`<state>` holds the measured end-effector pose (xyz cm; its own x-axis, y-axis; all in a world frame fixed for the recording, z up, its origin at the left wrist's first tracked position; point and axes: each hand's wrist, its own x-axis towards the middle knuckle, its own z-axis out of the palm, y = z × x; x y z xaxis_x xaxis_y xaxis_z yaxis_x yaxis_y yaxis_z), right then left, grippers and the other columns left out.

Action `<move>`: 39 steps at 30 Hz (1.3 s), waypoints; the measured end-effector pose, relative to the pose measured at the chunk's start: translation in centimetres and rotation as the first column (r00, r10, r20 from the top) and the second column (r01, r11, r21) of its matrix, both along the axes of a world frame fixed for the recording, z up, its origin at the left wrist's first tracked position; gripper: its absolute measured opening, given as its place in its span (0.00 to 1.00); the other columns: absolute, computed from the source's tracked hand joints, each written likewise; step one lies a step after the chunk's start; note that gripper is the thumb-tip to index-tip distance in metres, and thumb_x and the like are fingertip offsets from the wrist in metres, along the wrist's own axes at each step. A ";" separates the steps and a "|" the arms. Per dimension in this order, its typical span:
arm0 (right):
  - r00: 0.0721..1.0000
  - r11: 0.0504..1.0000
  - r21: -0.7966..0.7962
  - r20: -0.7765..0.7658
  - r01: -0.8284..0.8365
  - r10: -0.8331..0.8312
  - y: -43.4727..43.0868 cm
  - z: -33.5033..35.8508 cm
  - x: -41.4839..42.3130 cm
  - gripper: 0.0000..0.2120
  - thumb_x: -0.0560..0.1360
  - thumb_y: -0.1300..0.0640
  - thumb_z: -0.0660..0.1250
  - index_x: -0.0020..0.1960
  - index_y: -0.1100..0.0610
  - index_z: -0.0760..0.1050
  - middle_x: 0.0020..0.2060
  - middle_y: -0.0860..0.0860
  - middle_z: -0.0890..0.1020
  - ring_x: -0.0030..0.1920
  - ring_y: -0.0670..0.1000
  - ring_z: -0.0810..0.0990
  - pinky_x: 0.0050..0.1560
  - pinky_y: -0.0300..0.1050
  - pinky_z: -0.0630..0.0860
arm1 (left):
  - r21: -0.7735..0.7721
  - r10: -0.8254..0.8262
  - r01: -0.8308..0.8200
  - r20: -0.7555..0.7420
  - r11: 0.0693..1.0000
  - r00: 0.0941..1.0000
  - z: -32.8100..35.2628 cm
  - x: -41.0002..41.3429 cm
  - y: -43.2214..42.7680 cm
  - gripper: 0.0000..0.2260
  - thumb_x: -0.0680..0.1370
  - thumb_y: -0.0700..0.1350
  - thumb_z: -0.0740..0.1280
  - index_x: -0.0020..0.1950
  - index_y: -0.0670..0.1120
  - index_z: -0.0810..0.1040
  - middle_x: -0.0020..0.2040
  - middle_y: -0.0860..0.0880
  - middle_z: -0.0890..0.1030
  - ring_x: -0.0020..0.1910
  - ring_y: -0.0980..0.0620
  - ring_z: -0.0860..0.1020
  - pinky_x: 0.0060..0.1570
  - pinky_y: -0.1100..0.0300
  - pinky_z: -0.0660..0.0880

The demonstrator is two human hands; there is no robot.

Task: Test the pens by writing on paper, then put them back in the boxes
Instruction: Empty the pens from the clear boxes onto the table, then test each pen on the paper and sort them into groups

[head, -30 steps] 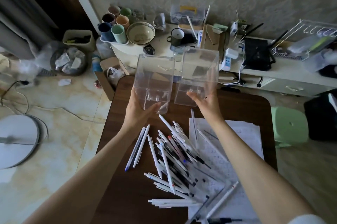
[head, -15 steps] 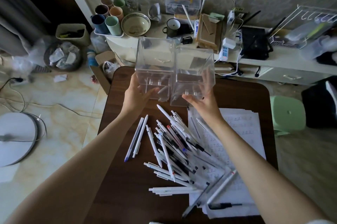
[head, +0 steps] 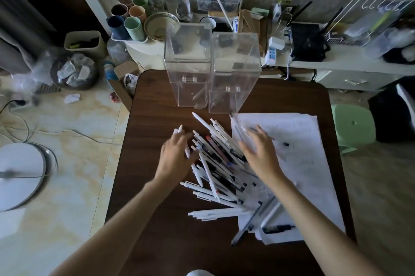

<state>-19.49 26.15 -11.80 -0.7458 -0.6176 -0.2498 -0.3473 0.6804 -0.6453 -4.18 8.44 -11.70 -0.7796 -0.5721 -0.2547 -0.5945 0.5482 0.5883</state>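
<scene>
Two clear boxes seen upright, side by side, at far end of table: left box, right box. Pens heaped mid-table, uncountable, partly over one paper stack. Left hand, right hand held over heap, fingers spread, nothing gripped

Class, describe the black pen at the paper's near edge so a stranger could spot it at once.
Find the dark wooden table, then the white paper on its right side. At the paper's near edge lies the black pen. It is dark all over, while the pens beside it are pale.
</scene>
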 end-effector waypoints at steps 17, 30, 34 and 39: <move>0.974 0.992 -0.080 -0.210 -0.101 0.083 4.1 -3.7 4.4 0.26 0.81 0.44 0.50 0.76 0.53 0.55 0.77 0.51 0.54 0.76 0.49 0.51 0.75 0.51 0.51 | -0.411 -0.237 0.171 -0.116 0.895 0.964 -5.6 1.6 6.8 0.35 0.74 0.68 0.40 0.77 0.52 0.51 0.77 0.46 0.50 0.76 0.49 0.45 0.72 0.50 0.43; 0.934 0.988 -0.155 -0.351 0.014 -0.068 19.0 -3.0 4.1 0.14 0.80 0.62 0.58 0.64 0.61 0.74 0.68 0.55 0.70 0.70 0.51 0.66 0.60 0.32 0.57 | -0.511 -0.529 0.375 -0.195 0.774 0.826 -3.4 5.9 18.9 0.27 0.78 0.63 0.49 0.71 0.52 0.66 0.75 0.49 0.59 0.75 0.51 0.50 0.73 0.48 0.47; 0.876 0.990 -0.133 -0.470 0.048 -0.105 20.5 -4.0 4.6 0.14 0.80 0.62 0.58 0.63 0.66 0.73 0.64 0.59 0.74 0.67 0.56 0.69 0.64 0.41 0.62 | -0.575 -0.595 0.451 -0.079 0.683 0.800 -3.4 2.3 22.7 0.24 0.79 0.58 0.58 0.74 0.53 0.61 0.76 0.49 0.56 0.76 0.49 0.49 0.72 0.48 0.43; 0.892 0.993 0.069 -0.450 0.092 -0.051 20.5 -5.6 4.8 0.26 0.82 0.49 0.50 0.76 0.60 0.54 0.76 0.57 0.58 0.75 0.54 0.55 0.72 0.46 0.53 | -0.590 -0.528 0.466 0.078 0.659 0.846 -5.4 -0.3 23.3 0.20 0.82 0.56 0.50 0.74 0.56 0.60 0.77 0.52 0.53 0.76 0.48 0.49 0.71 0.45 0.43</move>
<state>-14.68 46.66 -17.37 -0.8325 -0.5495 0.0703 -0.5331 0.7602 -0.3714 -4.50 31.70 -17.14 -0.9922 -0.1017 0.0720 -0.0941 0.9903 0.1026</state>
